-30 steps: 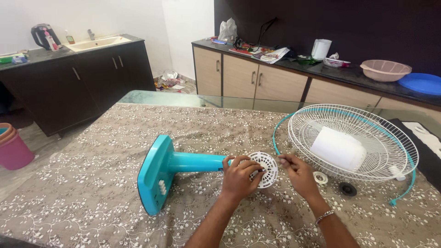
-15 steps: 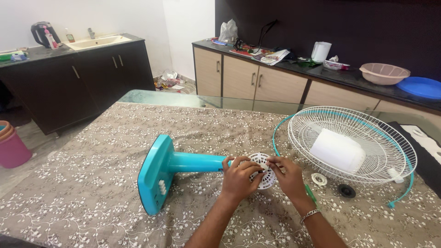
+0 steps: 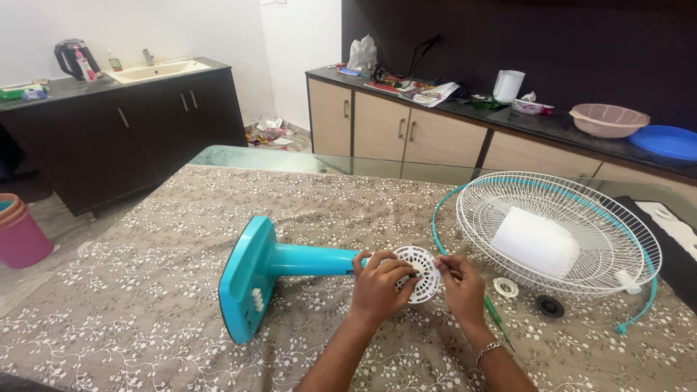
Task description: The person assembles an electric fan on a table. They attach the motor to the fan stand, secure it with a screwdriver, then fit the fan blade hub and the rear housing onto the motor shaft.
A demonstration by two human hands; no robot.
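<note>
Both hands meet on the white vented cover [image 3: 419, 273], which sits at the end of the turquoise stand [image 3: 279, 272] lying on its side near the table's middle. My left hand [image 3: 377, 284] grasps the cover from about nine o'clock, fingers curled over its rim. My right hand [image 3: 460, 282] pinches at its three o'clock edge and also holds a green screwdriver [image 3: 495, 319], whose handle sticks out toward five o'clock; whether the tip touches a screw I cannot tell. I judge the work is in the middle: the wire grille [image 3: 559, 232] with the white motor housing [image 3: 535, 242] lies apart at two o'clock, and a white ring [image 3: 506, 287] and a black knob [image 3: 549, 306] wait loose on the flowered tablecloth [image 3: 145, 290] beside it.
</note>
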